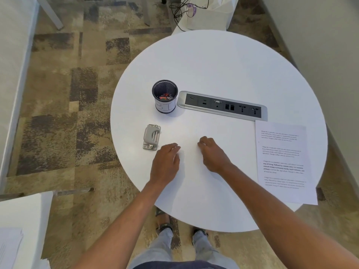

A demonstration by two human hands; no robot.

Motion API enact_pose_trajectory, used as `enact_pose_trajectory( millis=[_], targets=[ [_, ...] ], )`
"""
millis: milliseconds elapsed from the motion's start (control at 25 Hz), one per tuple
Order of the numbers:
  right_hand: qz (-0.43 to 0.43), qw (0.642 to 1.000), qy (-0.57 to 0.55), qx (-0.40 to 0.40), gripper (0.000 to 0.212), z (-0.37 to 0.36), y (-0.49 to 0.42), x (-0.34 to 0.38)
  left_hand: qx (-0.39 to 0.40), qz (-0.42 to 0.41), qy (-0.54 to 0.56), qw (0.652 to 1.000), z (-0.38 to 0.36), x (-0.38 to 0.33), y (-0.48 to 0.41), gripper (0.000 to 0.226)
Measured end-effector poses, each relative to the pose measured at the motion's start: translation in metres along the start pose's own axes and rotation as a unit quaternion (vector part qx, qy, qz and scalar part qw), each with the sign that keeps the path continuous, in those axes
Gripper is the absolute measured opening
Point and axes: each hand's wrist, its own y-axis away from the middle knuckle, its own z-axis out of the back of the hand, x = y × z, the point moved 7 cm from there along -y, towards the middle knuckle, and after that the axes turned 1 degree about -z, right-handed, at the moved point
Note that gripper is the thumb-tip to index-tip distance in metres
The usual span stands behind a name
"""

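Observation:
My left hand (165, 164) lies flat on the round white table (223, 65), fingers fairly straight and pointing away from me, just right of a grey metal hole punch (151, 137). My right hand (212, 155) rests on the table a short gap to the right, its fingers curled under. I see nothing held in either hand. A printed sheet of paper (282, 162) lies at the table's right edge, apart from both hands.
A black mesh cup (165, 96) with a white label and small coloured items inside stands behind the punch. A silver socket strip (222, 106) is set into the table beside it. Patterned carpet lies all around, with white furniture at left and right and my feet below.

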Motion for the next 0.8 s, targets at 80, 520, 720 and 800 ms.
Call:
enact_pose_trajectory(
  millis=[80,520,720,800],
  targets=[
    [0.014,1.0,-0.006,-0.005,0.022,-0.004,0.012,0.01,0.017,-0.047,-0.066,0.997,-0.014,0.0,0.009,0.037],
    [-0.039,0.998,-0.002,-0.043,0.028,-0.012,0.04,0.058,0.046,-0.058,-0.124,0.99,-0.036,0.022,0.029,0.047],
    [-0.047,0.997,0.054,-0.035,0.027,-0.017,0.034,0.061,0.037,-0.058,-0.119,0.991,-0.036,0.024,0.029,0.046],
    [-0.051,0.995,0.066,-0.046,0.027,-0.018,0.033,0.061,0.039,-0.056,-0.117,0.991,-0.036,0.024,0.029,0.046]
  ],
)
